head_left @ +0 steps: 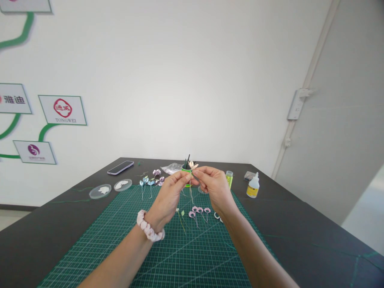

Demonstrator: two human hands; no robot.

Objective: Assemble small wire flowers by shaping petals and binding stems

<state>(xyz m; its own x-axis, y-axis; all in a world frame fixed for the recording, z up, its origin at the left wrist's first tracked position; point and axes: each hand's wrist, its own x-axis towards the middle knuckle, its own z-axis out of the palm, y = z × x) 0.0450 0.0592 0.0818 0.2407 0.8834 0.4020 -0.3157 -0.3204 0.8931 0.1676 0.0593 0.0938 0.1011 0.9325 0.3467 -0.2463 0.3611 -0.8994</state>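
Note:
A small pale peach craft flower (192, 165) is held up above the green cutting mat (192, 256), its thin stems hanging down. My left hand (175, 187) pinches it just below the petals from the left. From the right, my right hand (213, 185) is closed with thumb and forefinger at the same spot, on the flower's stem. The two sets of fingertips nearly meet. Below them several pink petal pieces on wires (200, 212) lie on the mat, beside a small green leaf piece (183, 213). Behind the hands stands a bright green pot (186, 169) with dark tools in it.
Light blue wired flowers (145, 182) and purple ones (157, 173) lie to the left. Two clear dishes, the nearer dish (93, 194) holding white pieces, sit beside a phone (120, 167). A yellow-green spool (229, 179) and a glue bottle (253, 186) stand at right.

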